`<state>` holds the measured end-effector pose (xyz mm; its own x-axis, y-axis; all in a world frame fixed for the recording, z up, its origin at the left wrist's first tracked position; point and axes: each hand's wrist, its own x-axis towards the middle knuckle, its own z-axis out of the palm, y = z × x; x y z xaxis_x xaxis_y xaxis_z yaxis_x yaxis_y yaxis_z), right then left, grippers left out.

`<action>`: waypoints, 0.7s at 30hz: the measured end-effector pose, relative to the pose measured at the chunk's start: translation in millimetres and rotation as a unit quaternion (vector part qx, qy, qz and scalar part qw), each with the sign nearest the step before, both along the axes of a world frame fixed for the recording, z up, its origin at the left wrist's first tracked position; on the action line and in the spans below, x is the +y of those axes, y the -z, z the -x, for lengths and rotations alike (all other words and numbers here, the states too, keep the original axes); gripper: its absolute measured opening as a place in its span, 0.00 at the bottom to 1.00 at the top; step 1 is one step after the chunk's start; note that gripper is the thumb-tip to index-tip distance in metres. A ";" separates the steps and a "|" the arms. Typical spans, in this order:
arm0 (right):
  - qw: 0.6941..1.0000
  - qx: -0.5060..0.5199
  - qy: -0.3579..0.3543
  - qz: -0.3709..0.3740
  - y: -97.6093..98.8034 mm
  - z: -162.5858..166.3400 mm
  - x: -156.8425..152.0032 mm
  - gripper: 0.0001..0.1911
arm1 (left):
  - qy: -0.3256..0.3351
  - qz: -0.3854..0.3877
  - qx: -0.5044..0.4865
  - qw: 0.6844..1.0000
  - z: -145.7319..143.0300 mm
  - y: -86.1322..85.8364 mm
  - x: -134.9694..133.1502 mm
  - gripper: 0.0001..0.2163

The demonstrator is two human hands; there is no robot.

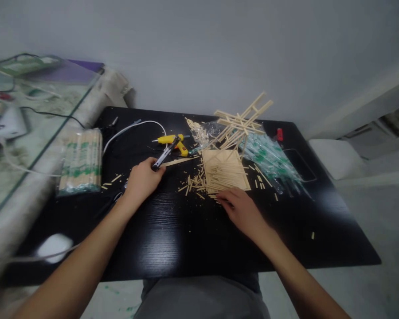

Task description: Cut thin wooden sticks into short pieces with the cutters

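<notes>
My left hand (142, 179) is closed around a slim black-and-silver hand tool (164, 155), its exact kind unclear. The tool points up and away, in front of a yellow glue gun (173, 139). A thin wooden stick (181, 161) lies by its lower end. My right hand (241, 208) has its fingers pinched together at the near edge of a square wooden panel (231, 156); what they hold is hidden. Many thin sticks (217, 178) lie on the panel, and short cut pieces (194, 185) are scattered to its left.
Behind the panel stands a stick frame (242, 122). A green-and-clear plastic bag (269, 155) lies at right, near a dark phone-like slab (299, 165). Bagged wooden sticks (81, 161) lie at left, a white rounded object (55, 248) nearer me. A white stool (335, 157) stands beyond the black table (286, 239).
</notes>
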<state>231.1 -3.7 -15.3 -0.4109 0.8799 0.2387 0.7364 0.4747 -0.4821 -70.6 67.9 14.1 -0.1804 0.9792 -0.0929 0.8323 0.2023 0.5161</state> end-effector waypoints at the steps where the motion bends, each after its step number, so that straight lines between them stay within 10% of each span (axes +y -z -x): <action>1: 1.000 0.008 0.007 -0.005 1.3 1.8 -0.8 0.08 | 0.015 0.014 0.034 0.999 2.5 -1.2 2.3 0.14; 21: 0.984 0.142 0.084 -0.073 9.7 16.7 -28.7 0.09 | 0.185 0.142 0.130 0.964 10.5 -0.4 21.1 0.14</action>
<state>214.4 -32.5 -24.9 -0.1612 0.8779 0.4509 0.6561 0.4366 -0.6156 -81.1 88.9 14.6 0.1237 0.9229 -0.3647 0.9681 -0.0315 0.2485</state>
